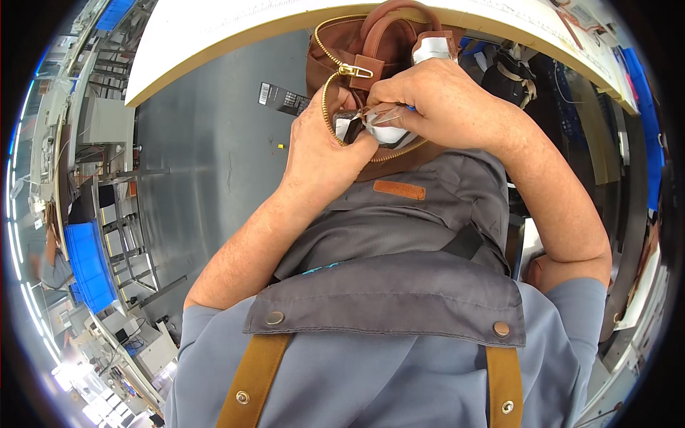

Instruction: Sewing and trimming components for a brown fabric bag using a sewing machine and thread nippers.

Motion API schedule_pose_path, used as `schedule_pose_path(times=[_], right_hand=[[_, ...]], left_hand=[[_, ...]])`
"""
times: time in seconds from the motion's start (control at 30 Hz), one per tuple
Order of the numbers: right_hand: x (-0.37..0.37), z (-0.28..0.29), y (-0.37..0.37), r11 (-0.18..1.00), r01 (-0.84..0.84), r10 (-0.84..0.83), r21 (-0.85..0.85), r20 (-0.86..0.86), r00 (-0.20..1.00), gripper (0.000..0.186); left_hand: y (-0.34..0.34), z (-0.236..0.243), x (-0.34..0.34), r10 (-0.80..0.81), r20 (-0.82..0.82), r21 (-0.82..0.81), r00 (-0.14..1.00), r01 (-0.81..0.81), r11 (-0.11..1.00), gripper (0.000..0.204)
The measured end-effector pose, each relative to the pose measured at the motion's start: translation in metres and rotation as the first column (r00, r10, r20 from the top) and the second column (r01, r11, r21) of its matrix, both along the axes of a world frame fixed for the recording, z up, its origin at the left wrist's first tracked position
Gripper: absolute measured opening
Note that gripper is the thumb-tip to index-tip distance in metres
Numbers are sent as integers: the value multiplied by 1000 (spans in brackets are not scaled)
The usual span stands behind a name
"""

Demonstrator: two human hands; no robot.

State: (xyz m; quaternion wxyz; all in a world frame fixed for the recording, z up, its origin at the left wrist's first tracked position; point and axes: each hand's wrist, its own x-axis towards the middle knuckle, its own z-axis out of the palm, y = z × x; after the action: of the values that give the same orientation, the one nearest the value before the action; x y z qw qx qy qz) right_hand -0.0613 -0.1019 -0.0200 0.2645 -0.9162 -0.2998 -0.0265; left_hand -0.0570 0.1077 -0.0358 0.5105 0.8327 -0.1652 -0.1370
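Note:
A brown handbag (321, 64) with looped handles (385, 46) and an open gold zipper (345, 69) rests against my lap below the table edge. My left hand (321, 150) grips the left side of its opening, thumb by a black-and-white packet (344, 128). My right hand (442, 103) is closed on a crinkled white packet (385, 135) with clear plastic, inside the opening; its fingertips are partly hidden. Another white packet (432, 48) sticks up at the bag's upper right. A black tag (282, 98) with a white label shows left of the bag, beside my left hand.
A white curved-looking tabletop (235, 21) spans the top. My grey apron (385, 292) covers my lap. At the left are blue bins (96, 264), metal racks and a co-worker's arm (51, 242); dark items (506, 78) lie under the table at right.

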Motion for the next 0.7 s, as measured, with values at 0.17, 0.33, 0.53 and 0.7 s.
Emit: schedule_pose_path(times=[0.17,0.33,0.53,0.7], right_hand=[[0,6,11,998,36,-38,-55,-40,998,18],[-4,0,24,985,170,-166,-38,94,982,21],[-4,-12,27,988,142,-131,-61,151,980,21],[-5,-18,28,998,60,-60,6,137,989,22]], left_hand=[[0,-5,1,0,443,150,897,-74,986,22],[5,3,1,-28,630,190,776,-119,974,20],[7,6,-3,-99,685,266,722,-121,956,18],[11,4,2,-154,721,285,676,-86,955,18]])
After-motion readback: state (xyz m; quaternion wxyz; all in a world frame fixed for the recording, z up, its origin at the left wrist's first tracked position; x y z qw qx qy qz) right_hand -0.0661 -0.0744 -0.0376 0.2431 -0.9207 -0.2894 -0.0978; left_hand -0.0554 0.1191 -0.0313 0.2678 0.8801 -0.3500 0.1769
